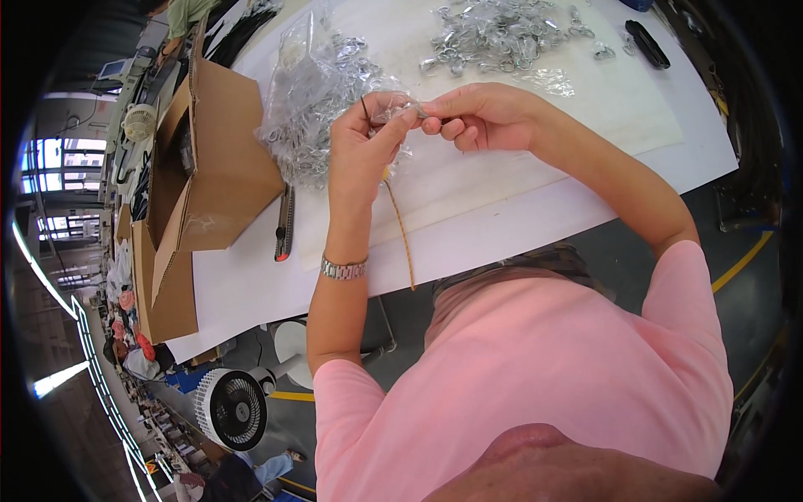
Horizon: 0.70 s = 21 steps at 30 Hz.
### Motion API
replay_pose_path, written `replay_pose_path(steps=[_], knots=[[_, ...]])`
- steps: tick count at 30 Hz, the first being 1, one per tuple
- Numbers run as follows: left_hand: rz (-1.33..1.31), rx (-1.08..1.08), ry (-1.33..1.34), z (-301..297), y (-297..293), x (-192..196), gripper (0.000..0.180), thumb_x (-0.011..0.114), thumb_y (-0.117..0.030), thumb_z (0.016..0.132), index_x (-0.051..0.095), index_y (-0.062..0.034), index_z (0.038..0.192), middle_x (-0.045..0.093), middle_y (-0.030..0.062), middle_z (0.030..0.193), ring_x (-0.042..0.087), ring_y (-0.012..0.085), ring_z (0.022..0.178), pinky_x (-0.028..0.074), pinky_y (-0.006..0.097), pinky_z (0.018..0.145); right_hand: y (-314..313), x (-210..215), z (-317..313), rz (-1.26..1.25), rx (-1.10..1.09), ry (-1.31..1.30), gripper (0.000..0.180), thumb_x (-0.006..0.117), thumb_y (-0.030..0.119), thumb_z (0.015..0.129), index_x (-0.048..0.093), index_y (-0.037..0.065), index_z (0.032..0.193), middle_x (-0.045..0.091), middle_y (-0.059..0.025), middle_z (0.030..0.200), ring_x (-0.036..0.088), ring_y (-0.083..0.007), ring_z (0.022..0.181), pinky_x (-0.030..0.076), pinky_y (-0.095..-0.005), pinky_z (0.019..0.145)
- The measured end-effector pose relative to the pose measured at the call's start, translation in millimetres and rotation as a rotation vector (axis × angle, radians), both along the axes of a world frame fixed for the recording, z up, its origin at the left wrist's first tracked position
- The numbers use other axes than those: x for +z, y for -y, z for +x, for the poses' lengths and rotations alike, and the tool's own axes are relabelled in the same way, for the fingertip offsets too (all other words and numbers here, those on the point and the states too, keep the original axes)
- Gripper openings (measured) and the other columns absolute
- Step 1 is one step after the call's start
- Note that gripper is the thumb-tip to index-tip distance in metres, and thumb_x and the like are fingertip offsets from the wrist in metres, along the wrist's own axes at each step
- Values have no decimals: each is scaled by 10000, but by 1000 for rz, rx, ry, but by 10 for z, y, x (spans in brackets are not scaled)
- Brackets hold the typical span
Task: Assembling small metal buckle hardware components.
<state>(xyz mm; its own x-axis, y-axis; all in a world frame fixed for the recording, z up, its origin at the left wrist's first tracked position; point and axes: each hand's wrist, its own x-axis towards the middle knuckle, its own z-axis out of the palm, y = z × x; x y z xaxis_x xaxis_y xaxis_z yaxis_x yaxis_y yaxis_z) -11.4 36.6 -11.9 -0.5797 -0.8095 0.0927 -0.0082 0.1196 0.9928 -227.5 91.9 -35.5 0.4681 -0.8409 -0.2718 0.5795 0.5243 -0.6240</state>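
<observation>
My left hand [361, 146] and my right hand [477, 113] meet above a white table [535, 209]. Between their fingertips they pinch a small clear plastic packet [400, 110] with a metal piece in it. A thin brown cord [403, 234] hangs from my left hand down past the table's front edge. Just left of my left hand lies a big clear bag [314, 92] full of small metal parts. A second heap of packeted metal parts [493, 38] sits further back on the table.
An open cardboard box [213, 167] stands at the table's left end. A utility knife [284, 222] lies beside it. A black flat object [648, 43] rests at the far right. A white floor fan [232, 407] stands below the table.
</observation>
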Motion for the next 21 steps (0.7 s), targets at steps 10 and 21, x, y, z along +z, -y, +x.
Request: replay_pose_path(steps=[10,21], knots=[[51,5,48,44,80,-3,358,517,-157,1064,612,15,1363,693,52,929,461,44,689,385,199,592,-28,96,56,-351,-257,-535,244,673,230,992,739,-4,1011,645,44,755,545,-36,630,454,-213,573],[79,-164,126,-69,-104,6,398,479,-139,1074,548,53,1415,676,57,866,453,56,670,375,204,593,-114,23,237,-588,-417,-886,257,596,198,1025,667,9,865,594,15,729,527,-60,610,442,-231,556]])
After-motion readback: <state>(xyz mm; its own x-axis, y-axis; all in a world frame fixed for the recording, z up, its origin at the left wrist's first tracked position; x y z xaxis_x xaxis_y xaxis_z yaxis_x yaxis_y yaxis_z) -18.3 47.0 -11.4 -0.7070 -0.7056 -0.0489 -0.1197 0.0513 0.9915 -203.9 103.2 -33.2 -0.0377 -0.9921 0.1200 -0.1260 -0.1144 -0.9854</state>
